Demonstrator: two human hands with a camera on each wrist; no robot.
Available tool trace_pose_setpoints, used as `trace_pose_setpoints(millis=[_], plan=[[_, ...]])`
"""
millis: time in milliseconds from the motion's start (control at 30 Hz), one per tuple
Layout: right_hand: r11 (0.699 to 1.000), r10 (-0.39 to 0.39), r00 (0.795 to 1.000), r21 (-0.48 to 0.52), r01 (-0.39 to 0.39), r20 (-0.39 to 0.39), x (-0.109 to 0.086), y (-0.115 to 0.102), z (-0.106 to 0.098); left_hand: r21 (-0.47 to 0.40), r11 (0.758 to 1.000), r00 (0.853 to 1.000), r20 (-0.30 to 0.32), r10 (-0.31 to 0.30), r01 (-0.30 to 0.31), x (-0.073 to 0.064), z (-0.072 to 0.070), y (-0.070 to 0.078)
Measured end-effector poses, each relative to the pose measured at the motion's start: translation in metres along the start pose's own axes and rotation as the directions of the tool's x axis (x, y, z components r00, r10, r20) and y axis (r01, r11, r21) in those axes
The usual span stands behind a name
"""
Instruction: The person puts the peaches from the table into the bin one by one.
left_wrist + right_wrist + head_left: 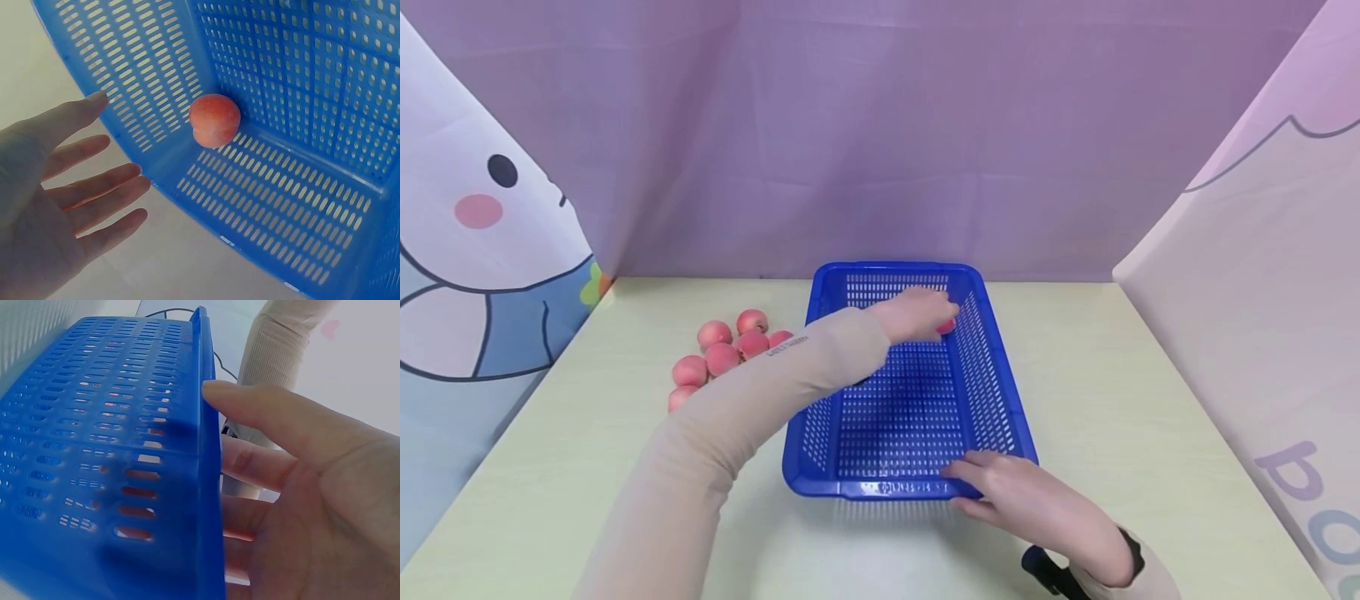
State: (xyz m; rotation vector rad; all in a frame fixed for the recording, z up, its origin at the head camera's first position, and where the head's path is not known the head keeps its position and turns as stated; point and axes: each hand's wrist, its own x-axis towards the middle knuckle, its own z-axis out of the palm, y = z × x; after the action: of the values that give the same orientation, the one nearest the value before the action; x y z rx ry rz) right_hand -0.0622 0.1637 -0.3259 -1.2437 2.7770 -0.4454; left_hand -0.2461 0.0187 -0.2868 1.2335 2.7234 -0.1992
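A blue slotted plastic basket (917, 489) stands on the table. My left hand (919, 313) reaches over it toward the far right part. Beside its fingertips lies a round pinkish-red apple (946, 326). In the left wrist view the apple (214, 120) rests in a basket corner, apart from the hand (62, 194), whose fingers are spread by the rim and hold nothing. At the near right corner my right hand (1011, 492) grips the basket's rim. The right wrist view has that thumb (250, 403) on the rim, the other fingers partly hidden behind the blue wall (144, 481).
Several more apples (722, 358) sit in a group on the table left of the basket, some covered by my left sleeve (760, 400). A purple cloth (880, 142) hangs behind the table. Printed panels (1247, 292) flank both sides.
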Motion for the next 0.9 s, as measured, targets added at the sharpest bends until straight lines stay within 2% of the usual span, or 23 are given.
trace_pose_setpoints(millis=[200,400,500,733,900], plan=[[1.000,-0.006,1.000,0.001,0.006,0.002,-0.001,0.000,0.000,0.003,1.000,1.000,0.027,-0.009,0.009,-0.016,-0.011,0.002],[1.000,-0.008,1.000,-0.017,0.008,-0.013,-0.002,0.001,0.000,-0.009,1.000,1.000,0.006,-0.010,0.010,-0.032,-0.021,0.001],[1.000,-0.001,1.000,-0.016,0.001,-0.014,-0.002,0.001,0.000,-0.050,0.998,1.000,0.001,-0.030,0.030,-0.039,-0.025,0.000],[1.000,0.014,1.000,-0.011,-0.014,0.002,-0.002,0.000,-0.002,0.007,0.997,0.997,0.010,-0.073,0.073,-0.052,-0.032,-0.005],[1.000,0.018,1.000,-0.011,-0.018,0.005,-0.001,-0.001,-0.002,-0.015,0.994,0.994,0.004,-0.109,0.109,-0.066,-0.037,-0.011]])
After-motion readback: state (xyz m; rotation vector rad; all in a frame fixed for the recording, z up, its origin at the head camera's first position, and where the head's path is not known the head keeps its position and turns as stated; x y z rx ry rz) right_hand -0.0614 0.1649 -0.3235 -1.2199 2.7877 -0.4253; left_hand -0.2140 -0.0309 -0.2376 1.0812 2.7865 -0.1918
